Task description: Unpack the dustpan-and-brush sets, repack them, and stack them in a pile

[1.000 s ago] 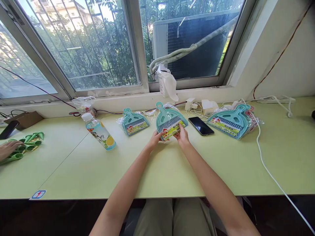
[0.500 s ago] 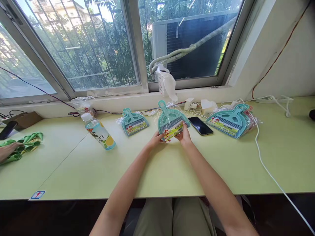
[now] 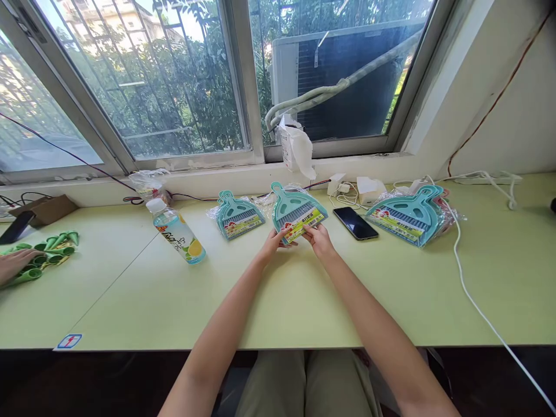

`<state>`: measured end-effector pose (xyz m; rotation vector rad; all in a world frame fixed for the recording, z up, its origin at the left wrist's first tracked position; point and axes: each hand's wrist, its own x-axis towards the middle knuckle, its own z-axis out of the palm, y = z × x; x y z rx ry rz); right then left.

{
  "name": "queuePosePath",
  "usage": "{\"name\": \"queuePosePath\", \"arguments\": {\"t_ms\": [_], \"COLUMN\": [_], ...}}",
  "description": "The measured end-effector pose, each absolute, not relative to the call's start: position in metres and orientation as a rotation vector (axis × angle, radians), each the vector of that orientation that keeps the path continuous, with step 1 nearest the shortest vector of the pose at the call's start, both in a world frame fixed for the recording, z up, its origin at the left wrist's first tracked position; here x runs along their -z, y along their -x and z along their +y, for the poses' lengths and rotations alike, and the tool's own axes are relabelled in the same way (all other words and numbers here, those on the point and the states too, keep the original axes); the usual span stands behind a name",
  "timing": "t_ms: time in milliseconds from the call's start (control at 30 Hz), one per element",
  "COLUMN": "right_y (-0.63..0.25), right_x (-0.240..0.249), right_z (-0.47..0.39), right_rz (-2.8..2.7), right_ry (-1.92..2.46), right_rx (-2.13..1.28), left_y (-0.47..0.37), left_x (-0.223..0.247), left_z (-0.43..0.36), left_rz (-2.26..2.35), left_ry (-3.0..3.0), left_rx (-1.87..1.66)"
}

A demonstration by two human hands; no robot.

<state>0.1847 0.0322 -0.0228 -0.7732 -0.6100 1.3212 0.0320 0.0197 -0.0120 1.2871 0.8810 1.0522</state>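
Note:
Between my hands is a teal dustpan and brush set in clear wrap, with a yellow label along its lower edge. My left hand grips its lower left corner, fingers partly under it. On the lower right edge, my right hand pinches the label side. A similar wrapped dustpan set lies just to the left. Further right, beyond a black phone, several more dustpan sets lie in a wrapped pile.
A drink bottle lies tilted at left. Another person's hand touches green rolled items at far left. A white cable crosses the right side. Chargers and a tissue pack are by the window.
The held dustpan set has shifted left and turned slightly, nearer to the one lying on the left. Both hands keep hold of it. The camera view has shifted a little.

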Motion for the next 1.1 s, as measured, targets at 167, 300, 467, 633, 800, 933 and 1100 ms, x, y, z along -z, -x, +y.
{"name": "queuePosePath", "arguments": {"t_ms": [167,300,467,633,800,933,1100], "right_y": [-0.185,-0.188,-0.193,-0.187,-0.178,-0.179,-0.180], "right_x": [0.025,0.024,0.020,0.018,0.020,0.020,0.017], "right_z": [0.032,0.032,0.031,0.028,0.026,0.026,0.024], "right_rz": [-0.518,-0.481,-0.508,-0.585,-0.627,-0.609,-0.614], "right_ry": [0.771,0.784,0.785,0.785,0.826,0.807,0.783], "right_rx": [-1.236,-1.194,-1.194,-1.188,-1.204,-1.150,-1.121], "left_y": [-0.041,-0.042,-0.033,-0.030,-0.038,-0.044,-0.047], "left_x": [0.015,0.016,0.014,0.014,0.016,0.016,0.013], "left_z": [0.014,0.011,0.017,0.027,0.024,0.017,0.013], "left_rz": [0.877,0.800,0.738,0.754,0.902,0.850,0.795], "left_ry": [-1.362,-1.400,-1.303,-1.153,-1.052,-1.113,-1.047], "left_rx": [-0.947,-0.853,-0.791,-1.126,-1.270,-1.213,-1.169]}}
